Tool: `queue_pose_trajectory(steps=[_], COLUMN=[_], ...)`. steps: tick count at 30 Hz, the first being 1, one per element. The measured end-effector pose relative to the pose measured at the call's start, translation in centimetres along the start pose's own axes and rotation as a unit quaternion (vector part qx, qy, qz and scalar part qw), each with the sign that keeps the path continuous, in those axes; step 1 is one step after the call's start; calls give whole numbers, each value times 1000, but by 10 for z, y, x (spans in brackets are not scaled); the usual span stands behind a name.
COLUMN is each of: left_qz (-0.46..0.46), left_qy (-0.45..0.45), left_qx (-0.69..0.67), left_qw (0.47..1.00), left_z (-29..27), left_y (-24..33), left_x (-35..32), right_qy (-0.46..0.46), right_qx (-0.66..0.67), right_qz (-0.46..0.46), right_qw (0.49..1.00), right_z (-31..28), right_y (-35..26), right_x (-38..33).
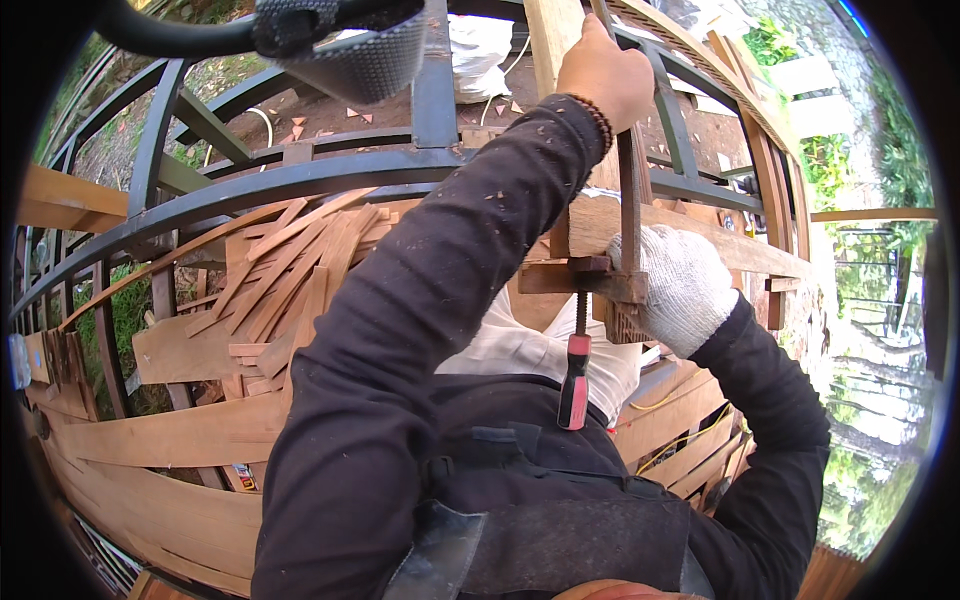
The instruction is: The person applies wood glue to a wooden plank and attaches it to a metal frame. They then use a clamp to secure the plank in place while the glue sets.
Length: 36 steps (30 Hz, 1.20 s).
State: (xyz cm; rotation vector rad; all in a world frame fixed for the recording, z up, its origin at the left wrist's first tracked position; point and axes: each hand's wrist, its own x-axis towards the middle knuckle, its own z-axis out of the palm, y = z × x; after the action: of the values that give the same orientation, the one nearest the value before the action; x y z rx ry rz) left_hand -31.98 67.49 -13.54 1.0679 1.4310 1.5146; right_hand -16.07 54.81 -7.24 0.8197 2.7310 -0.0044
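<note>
A bar clamp (574, 385) with a red and black handle and a threaded screw hangs in front of my body, its long rusty bar running away from me. My bare left hand (605, 75), a beaded bracelet at its wrist, is closed around the far part of that bar, one finger lying along it. My right hand (688, 290), in a white knit glove, curls against the clamp's near end; its fingertips are partly hidden. A wooden beam (720, 235) passes beside the glove, close to the clamp's jaw. Wood dust speckles my dark left sleeve.
Dark metal framing (300, 195) spans the far side. Thin wood strips (290, 265) lie piled on the left, with wide planks (180, 435) below them. A pale upright timber (550, 50) stands beyond my left arm. A white sack (478, 55) rests on the ground beyond the frame.
</note>
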Motion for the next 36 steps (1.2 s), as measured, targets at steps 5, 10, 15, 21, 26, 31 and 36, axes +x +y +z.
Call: queue_pose_trajectory(steps=[5, 10, 15, 21, 26, 31, 36], left_qz=[33, 21, 27, 21, 7, 85, 271], left_qy=[-88, -82, -73, -147, -194, -212, -281], left_qx=[-75, -70, -95, -132, -112, -37, 110], left_qw=[993, 994, 992, 980, 975, 973, 914], left_z=[-19, -17, -18, -37, -50, -80, -88], left_y=[-8, -10, -14, -6, 8, 2, -29], left_x=[-27, -35, -38, -84, -114, -145, -159], right_qy=[54, 23, 2, 177, 267, 102, 54], right_qx=[13, -23, -20, 68, 324, 788, 958], right_qz=[16, 26, 64, 93, 249, 240, 131], right_qw=[998, 999, 998, 977, 872, 558, 249], right_z=[13, 13, 8, 26, 56, 104, 125], right_y=[-2, -7, -12, -13, -63, -101, -87], right_x=[-5, -4, -2, -14, -65, -65, -47])
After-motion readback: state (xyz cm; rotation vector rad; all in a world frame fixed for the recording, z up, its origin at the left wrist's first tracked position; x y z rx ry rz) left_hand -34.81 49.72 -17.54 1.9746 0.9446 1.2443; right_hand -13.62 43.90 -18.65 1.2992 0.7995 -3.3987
